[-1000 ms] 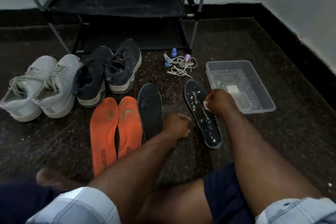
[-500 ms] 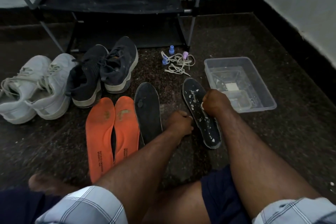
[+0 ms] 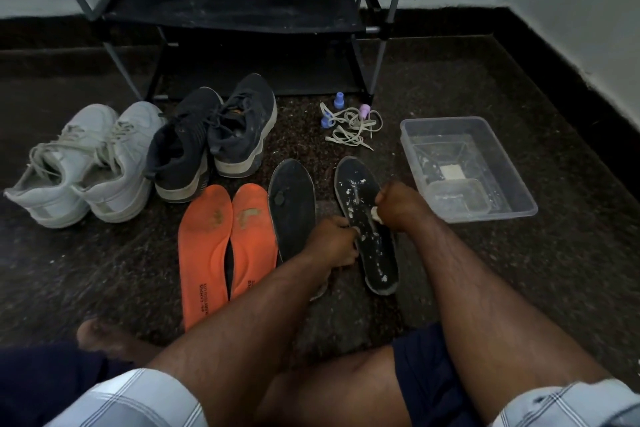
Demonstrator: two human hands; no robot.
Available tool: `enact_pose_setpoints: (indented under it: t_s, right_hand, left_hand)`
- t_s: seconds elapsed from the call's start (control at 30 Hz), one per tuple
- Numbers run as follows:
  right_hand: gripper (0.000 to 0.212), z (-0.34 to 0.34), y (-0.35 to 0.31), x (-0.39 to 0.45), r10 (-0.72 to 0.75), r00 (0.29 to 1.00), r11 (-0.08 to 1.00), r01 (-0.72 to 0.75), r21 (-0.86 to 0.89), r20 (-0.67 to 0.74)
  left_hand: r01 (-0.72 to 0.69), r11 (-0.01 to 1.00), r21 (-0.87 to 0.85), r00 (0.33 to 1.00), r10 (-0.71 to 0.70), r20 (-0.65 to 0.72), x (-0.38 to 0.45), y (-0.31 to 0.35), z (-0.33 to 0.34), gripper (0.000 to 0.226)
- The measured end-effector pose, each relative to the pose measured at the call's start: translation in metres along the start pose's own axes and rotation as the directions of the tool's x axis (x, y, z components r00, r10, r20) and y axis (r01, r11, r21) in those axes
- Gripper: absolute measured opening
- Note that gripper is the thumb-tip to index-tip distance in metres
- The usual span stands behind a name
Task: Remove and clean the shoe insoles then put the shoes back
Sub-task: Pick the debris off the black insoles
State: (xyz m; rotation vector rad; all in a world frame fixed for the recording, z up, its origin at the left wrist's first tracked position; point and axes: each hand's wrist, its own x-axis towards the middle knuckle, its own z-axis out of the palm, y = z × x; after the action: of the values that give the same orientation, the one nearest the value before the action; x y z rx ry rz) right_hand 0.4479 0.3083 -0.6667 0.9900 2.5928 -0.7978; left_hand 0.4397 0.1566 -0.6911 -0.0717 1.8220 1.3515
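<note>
Two orange insoles (image 3: 221,246) and two black insoles lie on the dark floor before me. The right black insole (image 3: 377,253) is flecked with white foam. My right hand (image 3: 398,206) grips a small white cloth or sponge (image 3: 375,213) and presses it on that insole's middle. My left hand (image 3: 332,243) holds the same insole's left edge with curled fingers. The other black insole (image 3: 291,204) lies bare beside it. A white pair of shoes (image 3: 79,163) and a dark pair of shoes (image 3: 211,142) stand behind the insoles.
A clear plastic tub (image 3: 467,166) with water and a smaller container sits at the right. Loose laces (image 3: 353,126) and small blue and purple caps lie near the black shoe rack (image 3: 242,10). My bent legs fill the foreground.
My right hand has slid down the foamy insole toward its middle. My left hand has shifted right onto that insole's edge.
</note>
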Motion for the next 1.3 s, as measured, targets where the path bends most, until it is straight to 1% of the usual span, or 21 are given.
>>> enact_pose_setpoints:
  t_s: [0.07, 0.13, 0.2, 0.27, 0.33, 0.4, 0.67, 0.8, 0.83, 0.9, 0.97, 1.0, 1.03, 1.13, 1.23, 1.3]
  right_hand:
    - [0.012, 0.003, -0.004, -0.004, -0.016, 0.999, 1.0, 0.016, 0.005, 0.039]
    - [0.017, 0.005, -0.008, -0.01, -0.049, 0.993, 0.999, 0.051, -0.012, 0.108]
    - [0.013, 0.004, -0.011, -0.016, -0.079, 0.983, 0.996, 0.084, -0.023, 0.165]
    - [0.01, 0.001, -0.009, -0.019, -0.085, 0.987, 0.996, 0.084, 0.008, 0.134]
    - [0.006, 0.0, -0.006, -0.018, -0.085, 0.996, 0.994, 0.082, 0.067, 0.041]
    - [0.005, 0.002, -0.005, -0.017, -0.105, 0.994, 0.989, 0.105, 0.107, -0.006]
    - [0.01, 0.017, -0.013, -0.014, -0.192, 0.98, 0.979, 0.187, 0.086, 0.059]
    - [0.007, 0.015, -0.013, -0.014, -0.196, 0.98, 0.975, 0.189, 0.118, 0.044]
    - [0.006, 0.013, -0.012, -0.015, -0.197, 0.98, 0.973, 0.192, 0.131, 0.024]
    - [0.004, 0.009, -0.011, -0.013, -0.197, 0.978, 0.965, 0.207, 0.162, -0.074]
    - [0.006, 0.006, -0.008, -0.009, -0.178, 0.968, 0.954, 0.213, 0.209, -0.174]
    - [0.008, 0.006, -0.006, -0.007, -0.175, 0.964, 0.953, 0.217, 0.212, -0.2]
    - [0.013, 0.006, -0.005, -0.007, -0.182, 0.961, 0.955, 0.223, 0.194, -0.206]
    - [0.024, 0.009, -0.006, -0.008, -0.235, 0.959, 0.958, 0.256, 0.131, -0.157]
    - [0.023, 0.017, -0.01, -0.004, -0.313, 0.938, 0.944, 0.325, 0.059, -0.148]
    - [0.021, 0.021, -0.012, -0.002, -0.332, 0.936, 0.942, 0.335, 0.006, -0.118]
  left_hand:
    - [0.036, 0.999, -0.013, 0.999, -0.036, 0.009, -0.005, -0.002, -0.017, 0.009]
    - [0.068, 0.998, -0.005, 0.997, -0.068, 0.043, -0.012, -0.003, -0.033, 0.015]
    - [0.081, 0.996, 0.026, 0.994, -0.083, 0.065, -0.02, -0.002, -0.048, 0.018]
    - [0.077, 0.995, 0.058, 0.995, -0.081, 0.063, -0.027, -0.001, -0.06, 0.02]
    - [0.063, 0.995, 0.076, 0.996, -0.067, 0.055, -0.03, 0.0, -0.07, 0.018]
    - [0.044, 0.997, 0.067, 0.998, -0.047, 0.043, -0.033, 0.0, -0.077, 0.016]
    - [-0.029, 0.999, 0.045, 0.999, 0.028, 0.02, -0.033, -0.01, -0.089, 0.01]
    - [-0.059, 0.997, 0.055, 0.998, 0.057, 0.035, -0.027, -0.01, -0.085, 0.013]
    - [-0.067, 0.996, 0.055, 0.997, 0.065, 0.041, -0.025, -0.009, -0.083, 0.015]
    - [-0.072, 0.997, 0.022, 0.997, 0.071, 0.042, -0.021, -0.007, -0.082, 0.015]
    - [-0.061, 0.997, -0.05, 0.997, 0.063, 0.044, -0.018, -0.006, -0.081, 0.016]
    - [-0.052, 0.995, -0.09, 0.997, 0.057, 0.047, -0.016, -0.005, -0.081, 0.019]
    - [-0.042, 0.991, -0.123, 0.997, 0.049, 0.051, -0.014, -0.004, -0.081, 0.023]
    - [-0.015, 0.988, -0.156, 0.996, 0.028, 0.084, -0.011, -0.004, -0.082, 0.03]
    - [0.023, 0.99, -0.142, 0.989, -0.001, 0.15, -0.007, -0.005, -0.082, 0.041]
    - [0.043, 0.99, -0.134, 0.985, -0.02, 0.17, -0.005, -0.007, -0.081, 0.05]
